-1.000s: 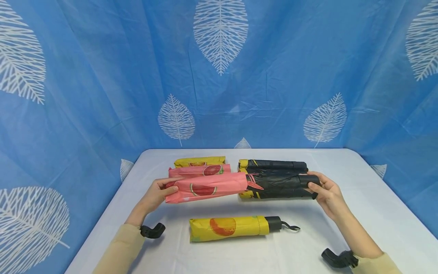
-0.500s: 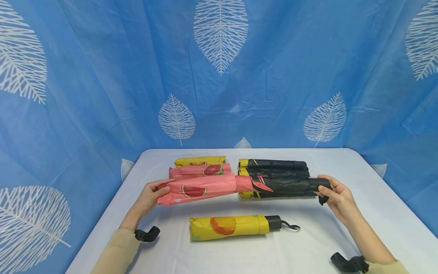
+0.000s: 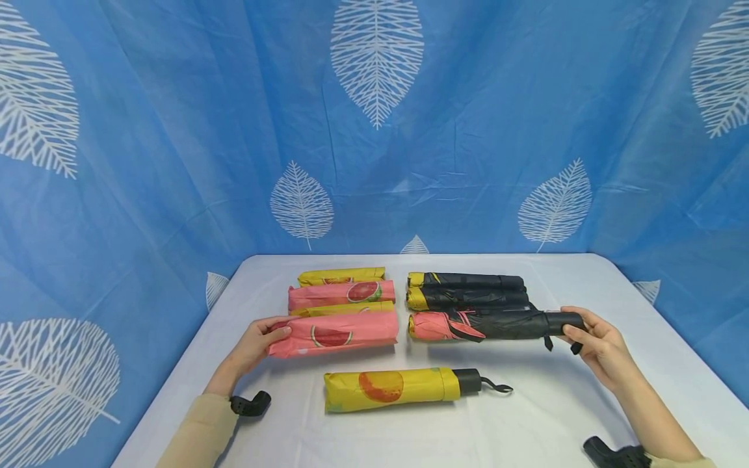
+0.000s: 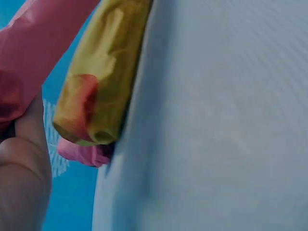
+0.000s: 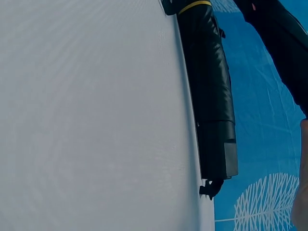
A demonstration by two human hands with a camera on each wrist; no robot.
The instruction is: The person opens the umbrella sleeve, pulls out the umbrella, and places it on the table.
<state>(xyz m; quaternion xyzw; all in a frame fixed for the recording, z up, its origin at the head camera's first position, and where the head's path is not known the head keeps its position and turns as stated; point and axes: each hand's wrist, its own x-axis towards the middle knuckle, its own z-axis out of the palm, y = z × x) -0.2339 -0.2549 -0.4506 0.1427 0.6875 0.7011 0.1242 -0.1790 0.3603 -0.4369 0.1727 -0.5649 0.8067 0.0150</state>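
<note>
My left hand (image 3: 253,346) pinches the left end of a pink umbrella sleeve (image 3: 374,328) with a watermelon print, raised above the table. My right hand (image 3: 605,351) grips the black handle (image 3: 563,321) of a folded black umbrella (image 3: 509,325) with a pink tip. A small gap separates the umbrella from the sleeve's right end. Behind the held sleeve, a yellow sleeve (image 3: 377,306) is mostly hidden; the left wrist view shows that yellow sleeve (image 4: 103,72) beside my hand. The right wrist view shows the held umbrella (image 5: 279,43) at the upper right.
A yellow umbrella (image 3: 392,388) in its sleeve lies in front, its strap pointing right. At the back left lie a pink sleeve (image 3: 328,294) and a yellow sleeve (image 3: 351,275). Black umbrellas (image 3: 474,298) with yellow tips lie at the back right on the white table (image 3: 632,312).
My right hand has moved right, drawing the umbrella fully out of the pink sleeve. My left hand has shifted slightly left with the sleeve. The yellow sleeve behind has come into view.
</note>
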